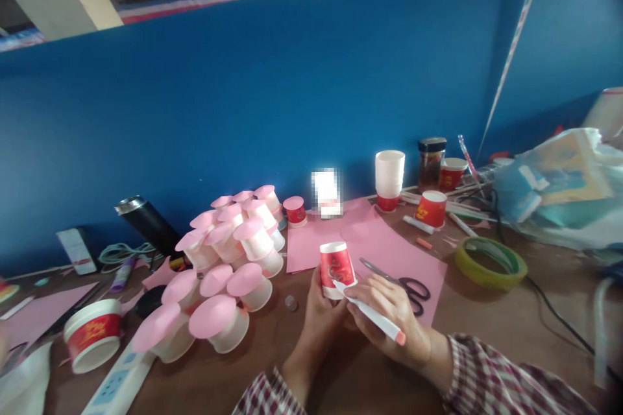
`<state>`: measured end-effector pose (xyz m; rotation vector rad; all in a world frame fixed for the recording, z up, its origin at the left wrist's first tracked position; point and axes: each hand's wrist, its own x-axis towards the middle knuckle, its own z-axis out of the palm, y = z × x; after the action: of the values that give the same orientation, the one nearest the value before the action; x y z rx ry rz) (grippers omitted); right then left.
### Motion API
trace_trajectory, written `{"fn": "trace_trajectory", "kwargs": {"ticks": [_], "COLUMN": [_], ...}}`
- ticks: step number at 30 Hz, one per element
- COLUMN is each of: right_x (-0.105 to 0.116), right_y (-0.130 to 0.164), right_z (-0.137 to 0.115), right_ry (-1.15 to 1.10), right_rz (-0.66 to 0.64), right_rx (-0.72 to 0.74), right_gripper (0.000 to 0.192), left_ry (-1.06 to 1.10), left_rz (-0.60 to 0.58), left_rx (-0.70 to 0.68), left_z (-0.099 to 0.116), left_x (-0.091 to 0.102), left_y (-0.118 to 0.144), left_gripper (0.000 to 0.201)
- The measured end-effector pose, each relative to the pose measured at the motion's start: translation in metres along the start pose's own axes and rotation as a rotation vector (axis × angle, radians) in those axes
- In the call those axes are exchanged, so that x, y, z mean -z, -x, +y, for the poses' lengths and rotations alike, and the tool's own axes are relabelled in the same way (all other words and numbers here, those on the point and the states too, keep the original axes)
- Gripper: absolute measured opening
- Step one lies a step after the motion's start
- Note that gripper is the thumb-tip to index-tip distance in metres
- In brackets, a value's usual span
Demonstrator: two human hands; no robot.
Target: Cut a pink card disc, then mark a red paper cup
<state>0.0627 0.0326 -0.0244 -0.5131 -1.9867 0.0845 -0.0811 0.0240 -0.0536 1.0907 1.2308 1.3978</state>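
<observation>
My left hand (317, 311) grips a small red and white paper cup (335, 266), held upside down just above the brown table (506, 337). My right hand (389, 314) holds a white marker pen (372, 314) with an orange end, its tip touching the lower part of the cup. Both hands are close together near the front middle of the table. Pink paper sheets (384, 243) lie right behind the cup, with black-handled scissors (403, 282) on them.
A pile of white cups with pink paper discs (228, 259) fills the left middle. A roll of green tape (490, 262), stacked white cups (389, 175), a jar (431, 162), more red cups (431, 208), a black flask (146, 220), a power strip (117, 382) and plastic bags (559, 194) surround.
</observation>
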Motion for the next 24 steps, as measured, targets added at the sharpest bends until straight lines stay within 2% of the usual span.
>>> {"fn": "trace_trajectory", "kwargs": {"ticks": [7, 12, 18, 24], "right_x": [-0.001, -0.002, -0.005, -0.006], "right_y": [0.002, 0.004, 0.011, 0.014], "right_z": [0.002, 0.004, 0.009, 0.012], "right_ry": [0.023, 0.009, -0.042, -0.024], "right_rz": [-0.032, -0.077, -0.115, -0.117], "right_rx": [-0.005, -0.025, -0.034, -0.017], "right_gripper": [0.018, 0.022, 0.026, 0.026], "left_ry": [0.076, 0.057, 0.066, 0.083], "left_rz": [-0.035, -0.04, -0.021, -0.031], "left_rx": [-0.022, -0.016, -0.033, -0.043], "left_z": [-0.001, -0.005, -0.007, -0.007], "left_x": [-0.002, -0.001, -0.001, -0.002], "left_y": [0.001, 0.0, 0.0, 0.0], "left_gripper": [0.072, 0.068, 0.073, 0.071]}}
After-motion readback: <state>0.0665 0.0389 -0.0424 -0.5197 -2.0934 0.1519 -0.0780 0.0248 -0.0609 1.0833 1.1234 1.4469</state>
